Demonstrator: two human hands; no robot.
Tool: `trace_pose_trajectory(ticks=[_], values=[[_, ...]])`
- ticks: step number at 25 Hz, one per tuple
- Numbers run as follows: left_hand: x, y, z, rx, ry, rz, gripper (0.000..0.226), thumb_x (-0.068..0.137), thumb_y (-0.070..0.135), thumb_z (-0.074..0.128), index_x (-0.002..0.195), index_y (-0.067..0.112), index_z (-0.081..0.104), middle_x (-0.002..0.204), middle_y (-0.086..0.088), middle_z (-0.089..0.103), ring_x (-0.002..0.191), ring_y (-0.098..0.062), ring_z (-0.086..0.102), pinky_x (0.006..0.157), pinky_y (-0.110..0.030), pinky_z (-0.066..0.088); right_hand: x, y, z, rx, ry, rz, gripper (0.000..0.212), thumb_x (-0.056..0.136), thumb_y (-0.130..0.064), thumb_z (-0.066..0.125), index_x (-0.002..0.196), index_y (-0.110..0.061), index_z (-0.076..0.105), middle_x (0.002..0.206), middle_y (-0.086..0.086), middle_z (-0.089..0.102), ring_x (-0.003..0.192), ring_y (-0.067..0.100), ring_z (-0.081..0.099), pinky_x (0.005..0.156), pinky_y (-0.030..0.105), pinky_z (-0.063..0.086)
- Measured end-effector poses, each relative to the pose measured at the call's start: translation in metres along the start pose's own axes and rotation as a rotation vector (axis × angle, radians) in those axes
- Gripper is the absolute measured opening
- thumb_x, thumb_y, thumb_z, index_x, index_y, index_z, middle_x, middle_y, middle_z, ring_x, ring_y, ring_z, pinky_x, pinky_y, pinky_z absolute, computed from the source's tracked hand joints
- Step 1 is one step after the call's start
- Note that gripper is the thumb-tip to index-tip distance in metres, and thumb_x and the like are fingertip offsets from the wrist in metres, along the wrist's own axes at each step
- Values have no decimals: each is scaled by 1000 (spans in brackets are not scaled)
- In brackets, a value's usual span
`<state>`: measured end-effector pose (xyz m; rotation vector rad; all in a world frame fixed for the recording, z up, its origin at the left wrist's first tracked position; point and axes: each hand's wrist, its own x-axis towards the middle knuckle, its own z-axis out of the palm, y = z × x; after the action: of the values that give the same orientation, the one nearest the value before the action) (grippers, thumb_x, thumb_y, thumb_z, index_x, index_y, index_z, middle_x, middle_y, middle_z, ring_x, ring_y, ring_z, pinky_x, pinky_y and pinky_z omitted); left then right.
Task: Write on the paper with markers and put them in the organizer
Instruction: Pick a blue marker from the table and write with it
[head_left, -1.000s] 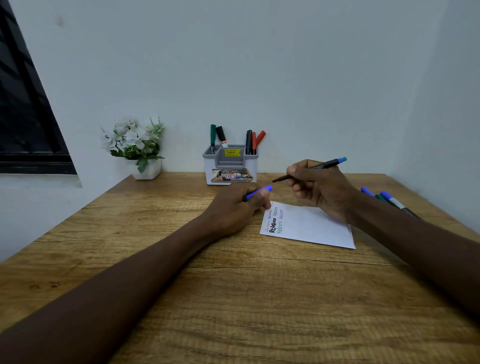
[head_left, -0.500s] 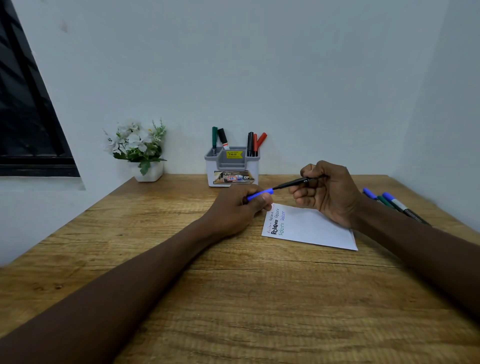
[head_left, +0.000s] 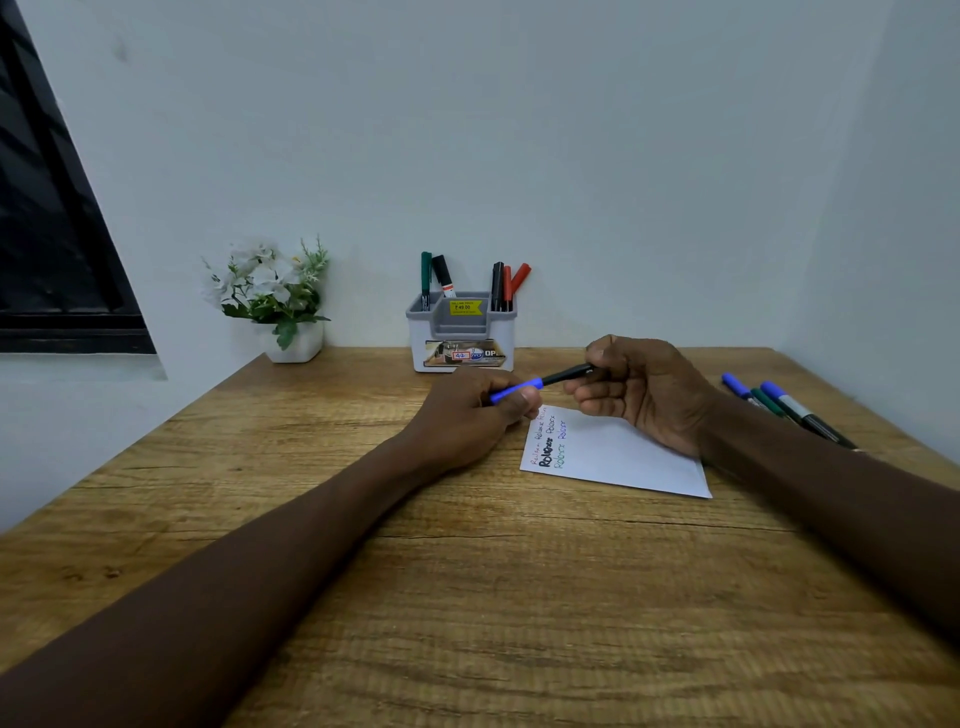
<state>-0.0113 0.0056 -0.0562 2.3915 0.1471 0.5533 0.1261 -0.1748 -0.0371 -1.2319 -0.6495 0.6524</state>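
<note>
Left hand: rested on the table just beside the paper's left end; the fingers are curled round a blue cap, which is pinned under the thumb.
Right hand: held above the far part of the paper; the fingers are curled, and the dark barrel of a marker is gripped between thumb and forefinger.
Marker and cap: aligned end to end and met between the two hands; whether the cap is fully seated cannot be told.
Paper: a white sheet laid flat on the table; short lines of handwriting in red, black, green and blue are seen at its left end.
Organizer: grey and white, stood at the table's far edge beyond the hands.
Left-compartment markers: one green and one black, stood upright.
Right-compartment markers: one black and two red.
Loose markers: blue-capped and green-capped, laid on the table right of the right wrist.
Potted plant: white flowers in a white pot, placed at the far left corner.
</note>
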Motion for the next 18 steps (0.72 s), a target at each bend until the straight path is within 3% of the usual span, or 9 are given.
trace_pose_trajectory(ticks=[1, 3, 6, 9, 11, 14, 18], values=[[-1, 0, 0, -1, -2, 12, 26, 101, 37, 55, 103, 25, 79, 96, 10, 76, 83, 2, 64, 70, -9, 43, 0, 1, 0, -34, -14, 2, 10, 93, -6, 63, 93, 2, 69, 82, 21, 76, 65, 19, 75, 59, 26, 62], [-3, 3, -1, -19, 19, 40, 27, 102, 34, 54, 97, 22, 78, 87, 10, 75, 76, 6, 63, 67, -5, 42, 1, 3, -2, -75, -24, 1, 21, 83, -8, 74, 98, 6, 71, 84, 19, 77, 70, 18, 76, 63, 24, 63], [-5, 4, -2, -28, 62, 75, 33, 104, 31, 53, 84, 13, 73, 71, 4, 73, 69, -4, 67, 76, -21, 52, 3, 5, -5, -149, -34, -10, 30, 78, -10, 76, 102, 8, 73, 84, 18, 76, 71, 18, 74, 64, 23, 62], [-6, 6, -3, -26, 94, 75, 35, 103, 31, 55, 80, 10, 71, 62, -1, 70, 55, -5, 62, 71, -31, 54, 3, 7, -2, -257, -71, -58, 24, 80, -12, 77, 95, 6, 75, 84, 20, 74, 66, 16, 71, 60, 23, 60], [-7, 8, -2, -1, 105, 84, 33, 102, 30, 57, 75, 17, 69, 57, 4, 66, 49, -2, 56, 68, -33, 54, 3, 8, -2, -337, -85, -86, 17, 85, -12, 76, 91, 3, 76, 84, 20, 75, 62, 15, 68, 55, 24, 58], [-7, 10, -2, 42, 98, 107, 30, 101, 29, 59, 72, 27, 65, 57, 7, 64, 50, -4, 55, 67, -35, 53, 0, 4, -1, -471, -104, -131, 14, 91, -14, 73, 87, -1, 76, 81, 15, 75, 56, 13, 61, 49, 25, 50], [-6, 6, -4, -35, 145, 118, 21, 98, 33, 63, 85, 18, 71, 68, 7, 71, 65, -2, 65, 71, -26, 50, 0, -18, 0, -819, -249, -239, 31, 100, -28, 65, 81, -7, 79, 66, 4, 69, 55, 12, 53, 54, 23, 42]])
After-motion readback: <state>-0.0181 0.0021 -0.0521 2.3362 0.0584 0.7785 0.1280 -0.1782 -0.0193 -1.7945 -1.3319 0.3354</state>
